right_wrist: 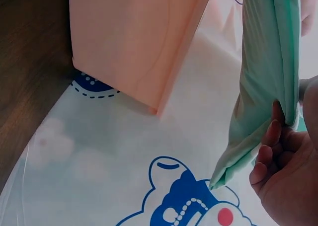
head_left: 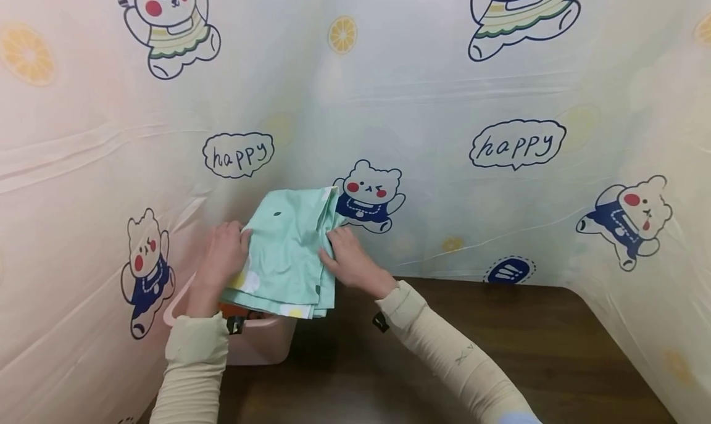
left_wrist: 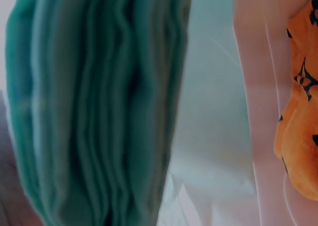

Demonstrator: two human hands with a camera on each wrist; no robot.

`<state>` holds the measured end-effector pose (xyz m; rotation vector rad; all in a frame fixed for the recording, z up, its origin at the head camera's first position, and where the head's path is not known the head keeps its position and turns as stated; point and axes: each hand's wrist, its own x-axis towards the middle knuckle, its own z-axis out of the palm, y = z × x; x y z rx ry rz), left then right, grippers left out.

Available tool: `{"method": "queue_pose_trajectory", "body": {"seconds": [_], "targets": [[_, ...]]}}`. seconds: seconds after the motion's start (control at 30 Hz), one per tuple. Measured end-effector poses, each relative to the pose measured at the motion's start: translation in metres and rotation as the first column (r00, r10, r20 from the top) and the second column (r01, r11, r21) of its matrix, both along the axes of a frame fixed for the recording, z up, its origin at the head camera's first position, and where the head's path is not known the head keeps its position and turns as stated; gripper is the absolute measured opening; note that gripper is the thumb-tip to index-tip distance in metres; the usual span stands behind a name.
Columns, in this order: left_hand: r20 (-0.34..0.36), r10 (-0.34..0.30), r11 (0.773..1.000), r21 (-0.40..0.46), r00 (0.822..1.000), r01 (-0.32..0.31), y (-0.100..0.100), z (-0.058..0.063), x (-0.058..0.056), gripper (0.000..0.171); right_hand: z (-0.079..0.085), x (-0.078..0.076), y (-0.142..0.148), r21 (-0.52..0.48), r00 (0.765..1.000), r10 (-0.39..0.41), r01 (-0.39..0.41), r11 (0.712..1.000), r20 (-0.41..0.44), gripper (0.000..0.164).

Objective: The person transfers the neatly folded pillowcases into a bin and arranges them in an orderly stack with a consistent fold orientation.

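A folded mint-green cloth (head_left: 289,245) with white and yellow patches is held up between two hands, over and to the right of a pink plastic bin (head_left: 261,344). My left hand (head_left: 224,251) grips its left side. On the right side, my right hand (head_left: 355,260) holds the edge, fingers curled at the folds in the right wrist view. Many stacked layers of the cloth (left_wrist: 99,107) show edge-on in the left wrist view. Inside the bin lies an orange item with black print (left_wrist: 303,121), soft-looking; the cloth and left arm hide most of it from the head view.
The bin stands on a dark brown wooden table (head_left: 472,344), at its left end. A pale curtain (head_left: 422,115) printed with bears and orange slices hangs behind and along both sides, close to the bin and the cloth.
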<state>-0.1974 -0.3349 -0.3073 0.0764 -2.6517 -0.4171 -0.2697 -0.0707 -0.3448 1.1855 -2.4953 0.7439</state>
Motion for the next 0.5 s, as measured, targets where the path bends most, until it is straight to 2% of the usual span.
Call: {"method": "queue_pose_trajectory", "body": {"seconds": [0.23, 0.5], "targets": [[0.046, 0.011, 0.999, 0.031, 0.999, -0.012, -0.0035, -0.0063, -0.0064, 0.039, -0.0049, -0.0028, -0.0007, 0.022, 1.0, 0.008, -0.008, 1.0, 0.004, 0.033], [0.07, 0.043, 0.999, 0.029, 0.997, -0.045, -0.0103, -0.0039, -0.0059, 0.037, -0.0019, -0.005, -0.0078, 0.046, 1.0, -0.005, 0.003, 0.999, 0.029, 0.039]]}}
